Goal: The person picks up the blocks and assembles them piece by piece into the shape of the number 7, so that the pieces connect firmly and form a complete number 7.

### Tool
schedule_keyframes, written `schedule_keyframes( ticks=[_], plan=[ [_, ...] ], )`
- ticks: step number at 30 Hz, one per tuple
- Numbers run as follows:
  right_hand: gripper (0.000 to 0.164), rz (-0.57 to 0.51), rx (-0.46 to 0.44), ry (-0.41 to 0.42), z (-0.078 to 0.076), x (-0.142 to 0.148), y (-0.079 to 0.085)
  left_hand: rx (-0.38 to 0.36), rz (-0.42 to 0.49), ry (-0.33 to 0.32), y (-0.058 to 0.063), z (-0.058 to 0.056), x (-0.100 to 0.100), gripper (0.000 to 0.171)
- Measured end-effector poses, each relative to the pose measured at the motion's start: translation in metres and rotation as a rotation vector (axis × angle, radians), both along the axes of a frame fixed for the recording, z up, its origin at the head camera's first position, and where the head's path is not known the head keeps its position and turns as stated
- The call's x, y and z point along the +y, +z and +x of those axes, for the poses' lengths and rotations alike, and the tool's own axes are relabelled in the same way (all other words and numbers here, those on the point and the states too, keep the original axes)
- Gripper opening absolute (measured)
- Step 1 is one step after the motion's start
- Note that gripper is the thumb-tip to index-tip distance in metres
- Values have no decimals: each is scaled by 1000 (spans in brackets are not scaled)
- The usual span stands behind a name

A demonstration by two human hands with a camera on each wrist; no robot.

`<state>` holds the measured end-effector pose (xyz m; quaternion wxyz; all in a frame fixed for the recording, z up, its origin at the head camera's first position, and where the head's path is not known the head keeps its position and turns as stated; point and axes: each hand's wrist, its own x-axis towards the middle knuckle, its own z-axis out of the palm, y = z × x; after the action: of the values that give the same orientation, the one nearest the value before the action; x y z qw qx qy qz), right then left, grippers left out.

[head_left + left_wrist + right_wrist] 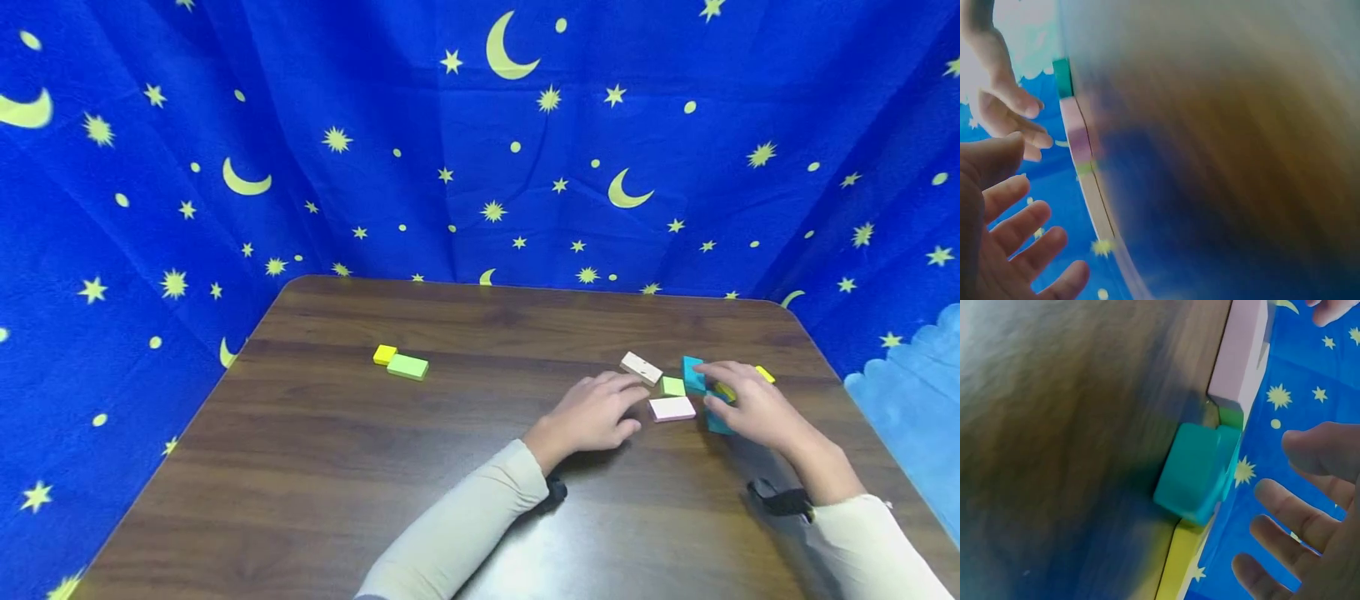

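Reach stage, apparently: my left hand near the pink block, right hand over teal blocks, both empty, fingers spread; gripping would call for curling them.

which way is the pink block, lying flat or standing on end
Lying flat: in the head view, the pink block shows its broad face upward, with only a thin side edge below.

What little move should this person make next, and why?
I'd suggest lowering the right grip slightly to pinch the farther teal block: its fingers look spread and empty, with their tips near that block. The left grip also looks empty, beside the pink block.
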<state>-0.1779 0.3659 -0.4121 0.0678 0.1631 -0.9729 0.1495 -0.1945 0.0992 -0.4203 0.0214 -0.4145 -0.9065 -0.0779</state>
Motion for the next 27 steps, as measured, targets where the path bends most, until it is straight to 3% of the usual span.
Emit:
schedule_keyframes(
  ticks=[7,16,23,27],
  plan=[
    [40,39,78,46,9,13,-5,-63,-90,-11,0,7,32,54],
    [31,71,-124,7,13,10,-7,-140,-225,22,-4,10,42,58],
    [24,87,-141,-14,14,10,-9,-86,-264,21,-4,12,41,54],
    [30,84,-99,7,15,11,-11,-26,-262,-2,-1,9,35,42]
  ],
)
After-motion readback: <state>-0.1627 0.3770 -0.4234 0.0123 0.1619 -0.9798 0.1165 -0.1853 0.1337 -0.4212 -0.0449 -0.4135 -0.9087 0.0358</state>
